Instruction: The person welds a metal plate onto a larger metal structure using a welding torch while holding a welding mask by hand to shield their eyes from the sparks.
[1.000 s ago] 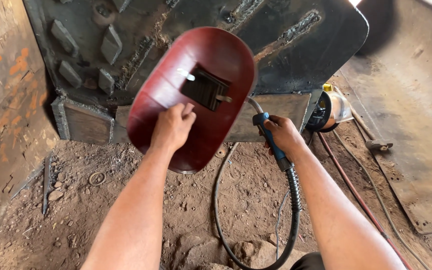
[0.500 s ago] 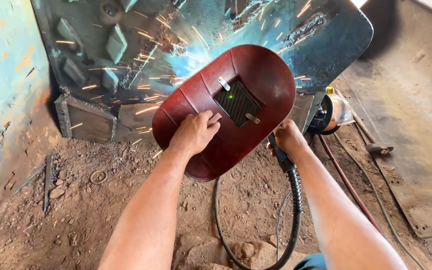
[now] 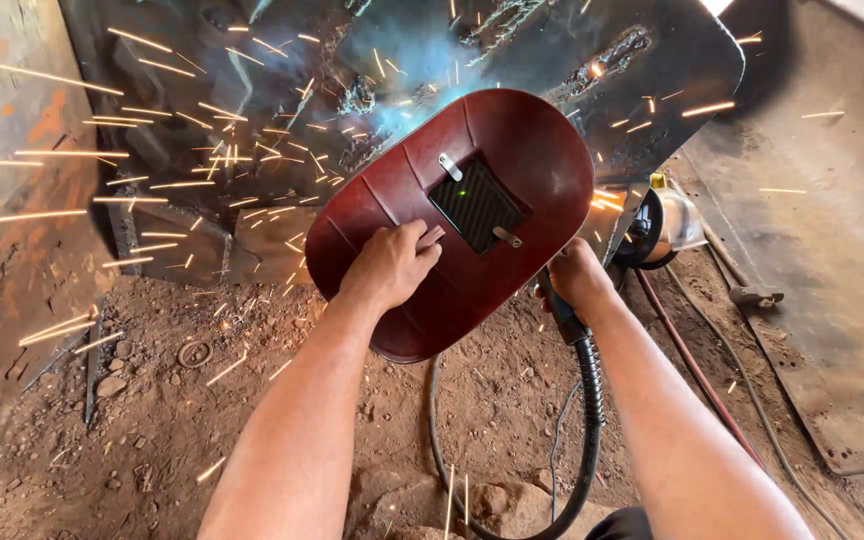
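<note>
Nearest you, at the bottom centre of the frame, the black cable (image 3: 584, 440) loops over the dirt floor (image 3: 252, 400) and rises to your right hand (image 3: 577, 278), whose fingers are clenched around the welding torch handle (image 3: 562, 318); the torch tip is hidden behind the shield, so you cannot see where it meets the metal. In mid-frame, your left hand (image 3: 392, 265) grasps the dark red hand-held welding shield (image 3: 457, 220) by its back, fingers wrapped on the grip. You hold it tilted between your face and the arc, its dark window (image 3: 477, 203) facing you, likely so the glare comes only through the filter. Beyond it, across the upper frame, stands the large steel plate (image 3: 652, 90), with blue-white smoke and orange sparks (image 3: 152, 150) streaking out to the left. An angle grinder (image 3: 657, 228) lies at the plate's right foot, near your torch hand.
</note>
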